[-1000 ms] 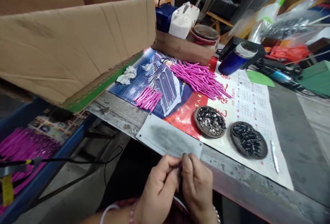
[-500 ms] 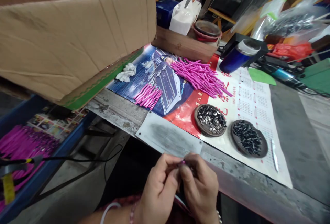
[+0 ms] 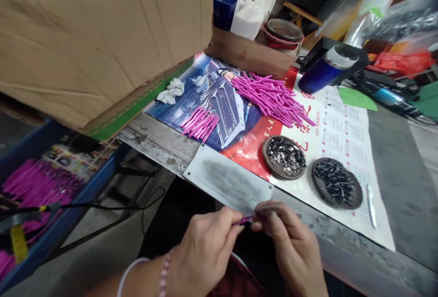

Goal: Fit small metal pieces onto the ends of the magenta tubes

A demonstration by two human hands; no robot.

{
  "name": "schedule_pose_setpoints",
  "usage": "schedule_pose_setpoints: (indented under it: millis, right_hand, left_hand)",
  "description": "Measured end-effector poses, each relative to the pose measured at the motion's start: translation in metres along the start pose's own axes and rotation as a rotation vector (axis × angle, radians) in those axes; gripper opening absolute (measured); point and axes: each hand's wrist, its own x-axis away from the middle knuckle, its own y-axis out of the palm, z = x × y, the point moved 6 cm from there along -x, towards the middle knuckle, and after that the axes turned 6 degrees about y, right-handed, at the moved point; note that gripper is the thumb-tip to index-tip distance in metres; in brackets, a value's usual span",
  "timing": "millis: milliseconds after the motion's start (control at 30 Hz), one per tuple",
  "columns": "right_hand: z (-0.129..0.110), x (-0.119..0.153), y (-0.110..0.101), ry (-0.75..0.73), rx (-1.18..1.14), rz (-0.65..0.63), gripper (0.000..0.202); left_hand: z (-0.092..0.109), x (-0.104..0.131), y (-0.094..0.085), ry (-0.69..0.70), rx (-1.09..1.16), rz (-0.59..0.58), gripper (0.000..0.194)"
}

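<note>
Between my two hands, a short stretch of pink cord (image 3: 245, 219) shows just past the table's front edge. My left hand (image 3: 207, 244) pinches it between thumb and fingertips. My right hand (image 3: 292, 244) is closed at its other end, thumb against the bent fingers; whatever lies inside that grip is hidden. Beyond the hands lie a small bundle of pink cords (image 3: 201, 122) and a bigger loose pile of pink cords (image 3: 273, 98). One round dish (image 3: 265, 162) holds small metal and black parts, and a second dish (image 3: 358, 192) holds thin black pieces.
A grey-smudged white plate (image 3: 226, 180) lies at the table's front edge. A large cardboard box (image 3: 112, 46) stands at left, above a blue tray (image 3: 44, 242) with more pink cords. A blue tumbler (image 3: 316, 75) and a white pen-like tool (image 3: 371, 205) are on the right.
My hands have drawn apart, the right one moving right, so more pink cord shows between them. The table scene has shifted slightly as the head view moved.
</note>
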Motion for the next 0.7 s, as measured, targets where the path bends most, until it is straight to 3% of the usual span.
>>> schedule_pose_setpoints:
  millis: [233,433,567,700]
  right_hand:
    - [-0.013,-0.004,0.010,-0.157,0.160,-0.070,0.017]
    - [-0.021,0.001,0.007,-0.222,0.274,0.017,0.017]
    - [-0.017,-0.001,0.011,-0.114,0.102,0.014,0.020]
    - [-0.010,0.000,0.022,-0.140,0.042,0.062,0.015]
  left_hand:
    - [0.009,0.000,0.002,0.131,-0.183,0.040,0.014]
    - [0.013,-0.004,0.000,0.158,-0.208,0.044,0.017]
    - [0.009,-0.008,-0.003,0.029,0.005,0.015,0.018]
    - [-0.002,-0.012,0.002,-0.181,0.287,-0.003,0.022]
